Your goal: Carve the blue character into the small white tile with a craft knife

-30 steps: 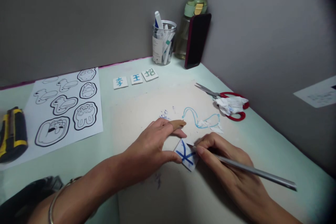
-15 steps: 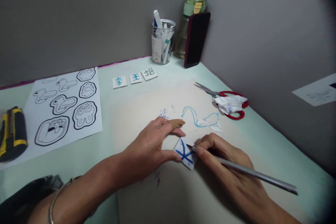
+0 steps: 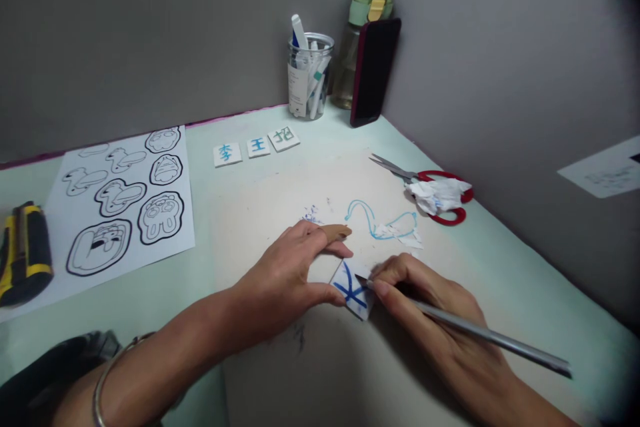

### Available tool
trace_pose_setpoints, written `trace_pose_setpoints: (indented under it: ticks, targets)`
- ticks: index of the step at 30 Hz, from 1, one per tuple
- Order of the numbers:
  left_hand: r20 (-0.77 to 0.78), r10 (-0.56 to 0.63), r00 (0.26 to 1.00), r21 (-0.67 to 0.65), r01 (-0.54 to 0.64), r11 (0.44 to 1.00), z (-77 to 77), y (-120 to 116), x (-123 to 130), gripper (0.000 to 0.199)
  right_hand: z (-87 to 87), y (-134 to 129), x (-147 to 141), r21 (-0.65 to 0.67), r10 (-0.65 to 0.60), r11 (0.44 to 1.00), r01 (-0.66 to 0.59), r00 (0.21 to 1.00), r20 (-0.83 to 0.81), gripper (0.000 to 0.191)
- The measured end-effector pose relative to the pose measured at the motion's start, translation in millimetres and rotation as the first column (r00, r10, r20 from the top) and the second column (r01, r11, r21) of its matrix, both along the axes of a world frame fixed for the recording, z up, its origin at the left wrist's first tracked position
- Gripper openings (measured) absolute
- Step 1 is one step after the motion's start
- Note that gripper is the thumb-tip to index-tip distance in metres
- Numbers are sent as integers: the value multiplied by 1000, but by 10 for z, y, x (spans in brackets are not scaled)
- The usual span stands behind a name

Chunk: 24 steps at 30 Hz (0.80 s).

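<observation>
A small white tile (image 3: 356, 293) with blue strokes lies on the beige board (image 3: 260, 213). My left hand (image 3: 295, 267) holds its left edge between thumb and fingers; one finger wears a tan bandage or cover. My right hand (image 3: 435, 313) is closed round a silver craft knife (image 3: 480, 330), pen-like, with the blade tip at the tile's upper right. Blue ink smudges and a light blue swan-like outline (image 3: 367, 213) mark the board above my hands, with paper scraps on the outline.
Red-handled scissors (image 3: 450, 177) lie right, under crumpled paper (image 3: 437, 195). Three character tiles (image 3: 258, 146), a marker jar (image 3: 307, 80), a green bottle (image 3: 345, 60) and a phone (image 3: 376, 73) stand or lie at the back. Left are a printed sheet (image 3: 150, 213) and a yellow-black tool (image 3: 25, 253).
The view has shifted very slightly. Both hands, the tile and the knife are in nearly the same places, with the knife's rear end a touch lower.
</observation>
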<state>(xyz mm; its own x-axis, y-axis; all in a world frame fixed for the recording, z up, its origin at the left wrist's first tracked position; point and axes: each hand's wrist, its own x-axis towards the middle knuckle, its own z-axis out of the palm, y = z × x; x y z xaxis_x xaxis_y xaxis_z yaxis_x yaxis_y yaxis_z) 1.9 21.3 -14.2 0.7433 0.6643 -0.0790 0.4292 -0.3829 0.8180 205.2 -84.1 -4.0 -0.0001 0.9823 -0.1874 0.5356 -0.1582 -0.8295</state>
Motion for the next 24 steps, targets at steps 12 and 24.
trace_pose_setpoints:
  ticks: [12, 24]
  targets:
    - [1, 3, 1000, 4, -3, 1000, 2, 2, -7, 56, 9, -24, 7, -21, 4, 1000, -4, 1000, 21, 30]
    - [-11, 6, 1000, 1, -6, 1000, 26, 1, 1, 52, 39, -34, -11, -38, 1, 999, -1, 1000, -8, 32]
